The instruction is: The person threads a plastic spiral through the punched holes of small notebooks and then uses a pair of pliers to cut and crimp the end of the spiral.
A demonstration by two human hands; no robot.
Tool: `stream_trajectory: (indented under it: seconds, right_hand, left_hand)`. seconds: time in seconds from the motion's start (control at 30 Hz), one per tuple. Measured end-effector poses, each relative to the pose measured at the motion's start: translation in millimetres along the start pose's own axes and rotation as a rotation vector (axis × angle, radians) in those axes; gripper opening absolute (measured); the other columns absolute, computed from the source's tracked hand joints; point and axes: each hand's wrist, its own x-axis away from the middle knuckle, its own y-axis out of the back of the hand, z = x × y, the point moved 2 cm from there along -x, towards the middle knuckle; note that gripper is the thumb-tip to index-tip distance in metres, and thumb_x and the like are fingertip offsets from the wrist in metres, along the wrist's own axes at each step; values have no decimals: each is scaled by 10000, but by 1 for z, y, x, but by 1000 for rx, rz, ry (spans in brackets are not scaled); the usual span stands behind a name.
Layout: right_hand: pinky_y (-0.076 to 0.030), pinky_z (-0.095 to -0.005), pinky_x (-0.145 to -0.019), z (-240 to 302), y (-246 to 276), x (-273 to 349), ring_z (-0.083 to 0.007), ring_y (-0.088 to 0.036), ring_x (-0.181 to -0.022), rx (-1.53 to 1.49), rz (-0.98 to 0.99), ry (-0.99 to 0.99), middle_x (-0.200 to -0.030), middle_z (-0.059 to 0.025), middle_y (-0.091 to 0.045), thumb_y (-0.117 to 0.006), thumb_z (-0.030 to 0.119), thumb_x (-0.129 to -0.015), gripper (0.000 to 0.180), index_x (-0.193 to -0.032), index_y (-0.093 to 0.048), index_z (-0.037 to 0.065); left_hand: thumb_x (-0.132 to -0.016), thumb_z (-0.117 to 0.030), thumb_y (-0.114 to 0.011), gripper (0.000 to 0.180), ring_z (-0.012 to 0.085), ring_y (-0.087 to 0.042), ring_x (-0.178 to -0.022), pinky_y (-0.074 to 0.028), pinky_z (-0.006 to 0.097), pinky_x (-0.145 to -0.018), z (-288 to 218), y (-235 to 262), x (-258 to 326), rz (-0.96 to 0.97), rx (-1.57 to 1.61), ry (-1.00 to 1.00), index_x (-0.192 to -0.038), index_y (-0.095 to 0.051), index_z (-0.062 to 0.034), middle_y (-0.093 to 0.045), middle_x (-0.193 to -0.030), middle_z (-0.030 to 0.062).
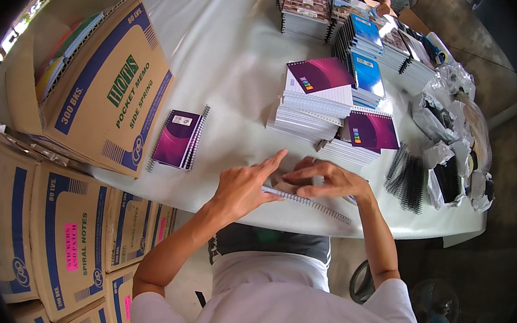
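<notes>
Two bare hands meet over a wire-bound notebook (308, 201) lying flat at the near edge of a white-covered bench (225, 60). The left hand (245, 187) rests palm-down on it, fingers nearly straight and the forefinger pointing away. The right hand (328, 180) lies just beside it, fingers curled low and pressing the cover; its metal spiral runs out toward the person's right. Beyond the right hand rise stacks of white-paged pads (318, 104) with glossy purple covers, and farther off, blue-covered piles (363, 60). To the right of the right hand lie bundles of black wire coils (406, 176) and crinkled clear plastic bags (451, 120). Beyond the left hand sit a small purple spiral pad stack (178, 139) and an open corrugated carton (101, 89).
</notes>
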Motion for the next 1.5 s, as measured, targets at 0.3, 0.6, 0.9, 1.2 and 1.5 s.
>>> stream_trajectory:
  seconds: [0.3,0.6,0.9,1.2,1.5]
  right_hand:
    - [-396,-410,-1019,0,4,-7,-313,-562,-1135,-18,-4,-27,-1200,-184,-620,-744,424,-816,608,-1231,-664,-12]
    - [-427,-401,-991,-2,-3,-4,-311,-561,-1145,-217,8,122,-1167,-199,-647,-725,435,-833,592,-1200,-678,-27]
    - [-467,-356,-904,4,-8,-20,-260,-596,-1019,62,18,88,-1153,-158,-646,-722,388,-868,493,-1229,-689,53]
    - [-475,-378,-909,6,-11,-19,-281,-590,-1058,-134,-31,88,-1193,-162,-646,-736,395,-857,512,-1200,-693,18]
    - [-486,-382,-894,21,-23,-26,-302,-613,-995,18,-73,221,-1080,-202,-649,-760,411,-837,498,-1197,-710,70]
  left_hand:
    - [-682,-340,-871,1069,357,-687,-958,-559,413,-855,5,5,-1,51,267,206,-1549,-249,-279,-627,-1292,145]
    - [-649,-188,-888,1103,333,-606,-1198,-534,401,-959,25,-17,12,-160,677,166,-1549,-255,-259,-589,-1344,180]
    - [-610,-47,-889,1146,295,-584,-1235,-552,374,-960,22,-25,16,-236,749,105,-1551,-258,-227,-493,-1449,189]
    - [-623,-16,-885,1181,241,-571,-1227,-570,337,-940,23,-27,19,-254,926,239,-1563,-203,-235,-419,-1507,168]
    - [-649,-85,-897,1251,235,-584,-1202,-572,328,-899,30,-32,22,-268,911,317,-1571,-61,-217,-430,-1490,169]
